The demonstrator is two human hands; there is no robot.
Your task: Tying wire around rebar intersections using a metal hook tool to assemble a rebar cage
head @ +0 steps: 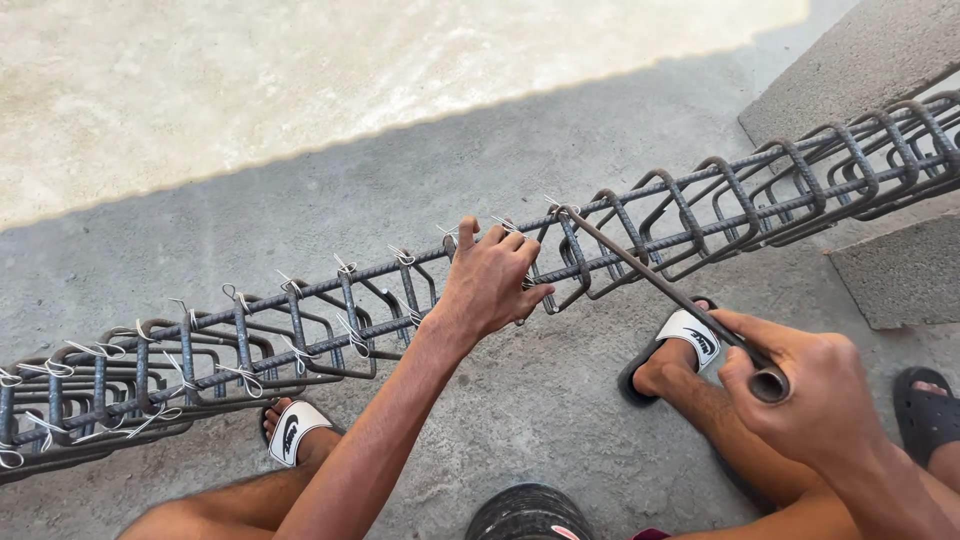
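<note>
head view: both hands on a rebar cage over concrete

head view shows a long rebar cage (420,300) lying across the frame, low at the left edge, rising to the right where its end rests by a concrete block (860,70). square stirrups are set along straight bars; those on the left half carry thin wire ties (240,378), those on the right look bare.

left hand (490,280) grips the cage's top bar near mid-frame, fingers curled tight over it, thumb up. right hand (800,385) is a closed fist round the handle of a hooked metal tool (660,285), fingers pressed together; the tool's far tip meets the top bar at a stirrup just right of the left hand.

below the cage: two feet in white slide sandals (295,430), one each side of the left arm, plus a black sandal (925,410) at the right edge. a dark round object (525,515) sits at the bottom edge, cut off.

open room: bare concrete floor (300,120) beyond the cage, sunlit far part, shaded nr the cage.
</note>
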